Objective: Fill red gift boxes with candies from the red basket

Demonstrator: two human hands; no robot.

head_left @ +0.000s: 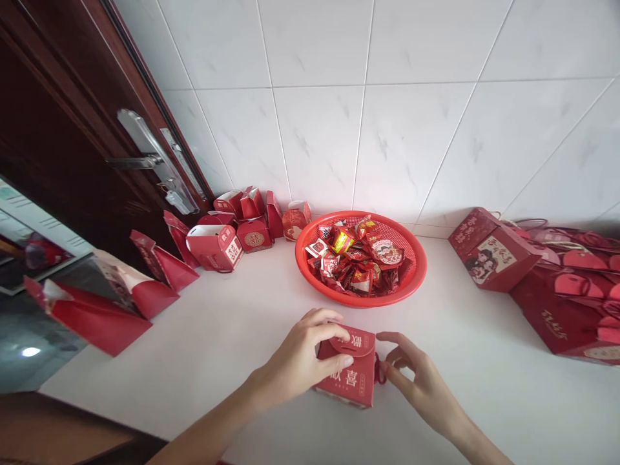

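A red paper gift box point(356, 381) with white Chinese characters sits on the white tabletop in front of me. My left hand point(307, 355) grips it from the left, fingers over the rounded top flap and thumb against the front. At the box's right side hangs a dark red cord point(380, 371). My right hand point(416, 381) pinches this cord between thumb and fingers, close beside the box. Just behind both hands stands a red plastic basket point(303, 258) of wrapped candies point(358, 258).
Several open red boxes point(210, 248) stand at the back left, with tall red ones point(104, 316) along the left edge. Larger red boxes point(494, 255) and a pile of red items point(581, 278) lie at right. A tiled wall point(320, 135) and a dark door point(72, 97) bound the table.
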